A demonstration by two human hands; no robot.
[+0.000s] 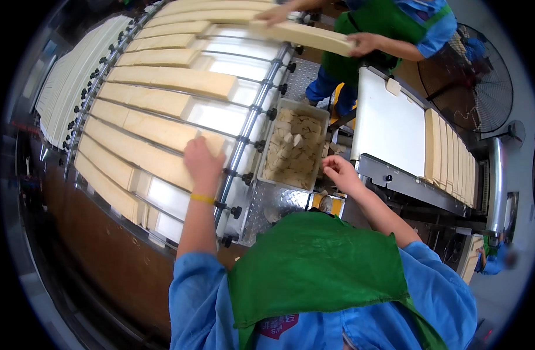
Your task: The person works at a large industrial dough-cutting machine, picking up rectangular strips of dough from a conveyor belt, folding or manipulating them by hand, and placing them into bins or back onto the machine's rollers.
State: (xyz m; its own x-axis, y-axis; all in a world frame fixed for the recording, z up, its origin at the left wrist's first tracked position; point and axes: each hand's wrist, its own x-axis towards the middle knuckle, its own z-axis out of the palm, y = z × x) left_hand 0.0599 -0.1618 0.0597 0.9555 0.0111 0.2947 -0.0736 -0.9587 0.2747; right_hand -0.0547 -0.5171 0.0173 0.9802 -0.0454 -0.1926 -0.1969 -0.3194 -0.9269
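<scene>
My left hand [203,165], with a yellow band at its wrist, is closed over the right end of a long pale-yellow slab [140,153] on the left conveyor. Its fingertips are partly hidden against the slab. A short end of pale slab [213,140] shows just past the fingers. My right hand [341,174] hangs by the right rim of a white bin [324,140], its fingers curled together and nothing visible in them. Broken pale scraps [290,149] fill much of the bin.
Several more slabs [174,79] lie across the rod-divided conveyor [225,105]. Opposite, a co-worker in a green apron [372,29] holds a long slab [305,36] in both hands. On the right, a white belt [390,119] carries upright slabs [445,151]. A large fan [466,76] stands beyond.
</scene>
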